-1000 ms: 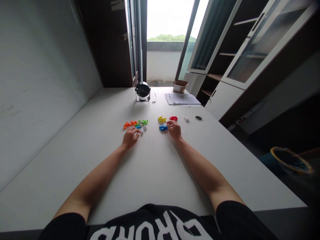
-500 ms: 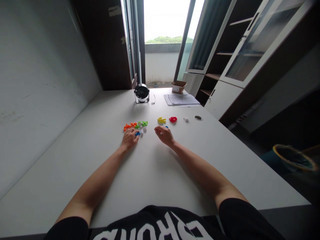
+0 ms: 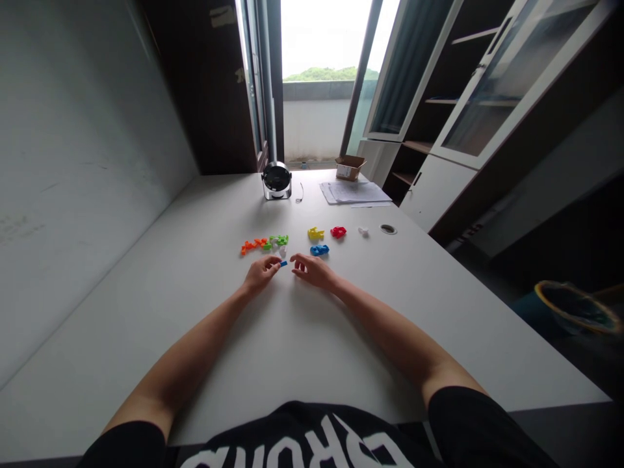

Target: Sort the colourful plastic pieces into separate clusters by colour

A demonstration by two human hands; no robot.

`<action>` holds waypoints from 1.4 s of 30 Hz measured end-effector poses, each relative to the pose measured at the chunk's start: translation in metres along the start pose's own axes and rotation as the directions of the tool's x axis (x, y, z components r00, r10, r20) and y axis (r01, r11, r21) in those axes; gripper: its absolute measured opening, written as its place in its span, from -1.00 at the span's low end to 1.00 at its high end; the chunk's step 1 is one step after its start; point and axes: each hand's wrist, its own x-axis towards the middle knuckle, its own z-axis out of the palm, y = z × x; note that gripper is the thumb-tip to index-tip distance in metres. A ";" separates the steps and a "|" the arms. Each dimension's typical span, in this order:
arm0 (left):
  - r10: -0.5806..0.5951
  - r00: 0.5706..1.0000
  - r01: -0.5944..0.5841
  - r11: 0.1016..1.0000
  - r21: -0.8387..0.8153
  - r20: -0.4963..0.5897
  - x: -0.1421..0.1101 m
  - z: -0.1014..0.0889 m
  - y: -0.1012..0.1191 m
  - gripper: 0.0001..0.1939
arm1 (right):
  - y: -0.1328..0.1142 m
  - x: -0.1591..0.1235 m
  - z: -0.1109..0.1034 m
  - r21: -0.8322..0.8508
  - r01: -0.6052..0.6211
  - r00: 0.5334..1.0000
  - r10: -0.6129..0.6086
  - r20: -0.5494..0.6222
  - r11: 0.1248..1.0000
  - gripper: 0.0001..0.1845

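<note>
Between the thumb and fingers of my left hand (image 3: 260,272) is a small blue plastic piece (image 3: 284,263), its end pointing right. My right hand (image 3: 312,270) is just right of that piece, fingers curved and apart, with nothing visible in them. Beyond my right hand lies a cluster of blue pieces (image 3: 320,249). Orange pieces (image 3: 253,246), green pieces (image 3: 277,241) and a few white pieces (image 3: 283,249) lie close together past my left hand. Farther right are yellow pieces (image 3: 315,233), red pieces (image 3: 338,232) and a small white piece (image 3: 363,231).
The white table (image 3: 302,351) meets a wall on the left. At its far end are a round black and silver device (image 3: 277,181), a thin cord (image 3: 299,193), papers (image 3: 355,193) and an open cardboard box (image 3: 350,168). A round cable hole (image 3: 388,229) is at the right.
My left hand has moved right and toward me, away from the pile, with the blue piece in its fingers. My right hand has drawn nearer to me, uncovering the blue cluster.
</note>
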 end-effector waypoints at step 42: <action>-0.002 0.989 -0.011 0.996 0.089 0.145 -0.006 0.006 0.018 -0.71 | -0.007 -0.001 -0.011 -0.155 0.170 0.985 -0.174 -0.009 0.973 -0.80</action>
